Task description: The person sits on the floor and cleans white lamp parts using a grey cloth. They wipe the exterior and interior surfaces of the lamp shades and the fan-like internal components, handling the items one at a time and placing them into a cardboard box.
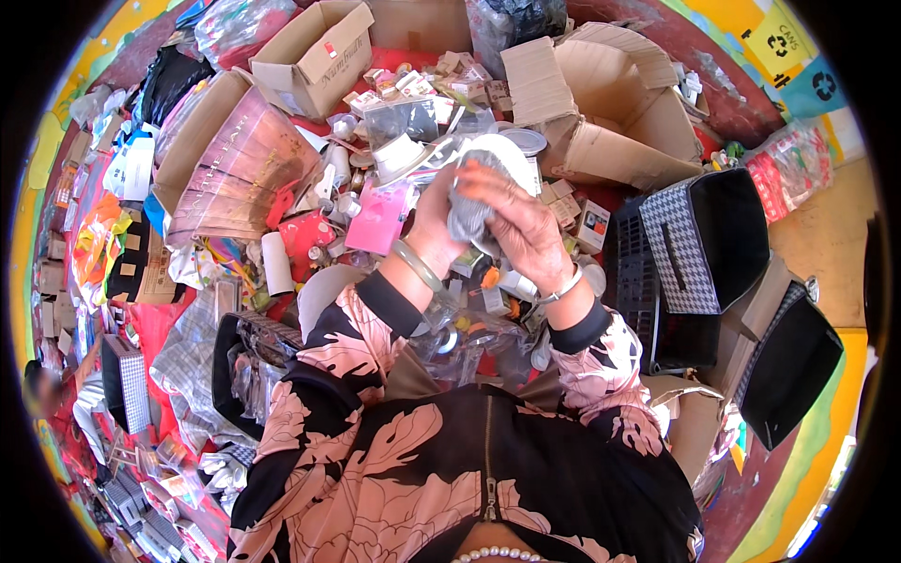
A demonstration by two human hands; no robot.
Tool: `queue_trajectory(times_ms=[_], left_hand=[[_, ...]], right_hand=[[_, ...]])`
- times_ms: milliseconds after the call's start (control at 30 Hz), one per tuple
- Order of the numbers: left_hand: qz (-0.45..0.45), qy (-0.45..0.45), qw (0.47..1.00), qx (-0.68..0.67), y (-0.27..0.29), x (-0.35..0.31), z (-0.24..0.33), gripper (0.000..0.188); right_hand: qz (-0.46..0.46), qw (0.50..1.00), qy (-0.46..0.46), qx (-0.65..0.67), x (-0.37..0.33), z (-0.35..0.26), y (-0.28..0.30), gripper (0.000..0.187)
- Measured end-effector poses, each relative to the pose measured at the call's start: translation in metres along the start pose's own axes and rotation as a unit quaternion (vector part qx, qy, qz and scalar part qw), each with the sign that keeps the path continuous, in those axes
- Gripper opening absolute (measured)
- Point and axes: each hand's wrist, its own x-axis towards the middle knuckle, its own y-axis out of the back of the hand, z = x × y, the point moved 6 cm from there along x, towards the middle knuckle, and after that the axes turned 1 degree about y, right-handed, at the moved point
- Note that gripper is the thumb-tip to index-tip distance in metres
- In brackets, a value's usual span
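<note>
The right hand (pixel 526 225) bends its fingers over a grey striped cloth (pixel 467 214), gripping it from the near right side. The left hand (pixel 433 214) comes up against the cloth from the left; its fingers are hidden behind the bundle, so I cannot tell how far they close or on what. The cloth sits between the two palms, and just beyond it shows a white rounded object (pixel 507 153), partly covered by the fingers. Whether that object is held with the cloth or lies behind it cannot be told.

The step in hand looks like working the cloth between both hands, perhaps wiping or sorting it. The next move probably calls for one hand steadying the bundle while the other shifts its hold, without brushing the loose pieces close below.

The cloth looks soft, rumpled and bunched, its folds irregular and finely lined; the white object looks smooth and pale, its full shape hidden.

Left of the grip lies a pink card (pixel 378 218), with a white roll (pixel 276 264) farther left. Right of it are a small white box (pixel 592 226) and, beyond, a black crate (pixel 636 253) beside a checked bin (pixel 668 246). Ahead to the right stands a cardboard box (pixel 615 155), flaps spread; nearer the body, clear plastic (pixel 474 342) lies crumpled.
</note>
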Motion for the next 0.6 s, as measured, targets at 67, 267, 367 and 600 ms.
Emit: queue_trajectory(times_ms=[67,267,367,600], left_hand=[[-0.006,0.011,0.997,0.074,-0.023,-0.001,0.005,0.035],[0.051,0.012,0.983,0.174,-0.055,-0.01,0.004,0.036],[-0.005,0.017,0.938,0.346,-0.047,-0.01,-0.007,0.034],[-0.013,0.084,0.995,0.054,0.009,-0.01,-0.019,0.03]], right_hand=[[-0.06,0.998,0.002,-0.005,-0.008,-0.002,0.0,0.044],[0.08,0.996,-0.046,-0.017,-0.031,0.015,0.038,0.042],[0.207,0.973,-0.047,-0.086,-0.03,0.007,0.054,0.041],[0.112,0.992,0.0,-0.055,-0.02,-0.007,-0.013,0.038]])
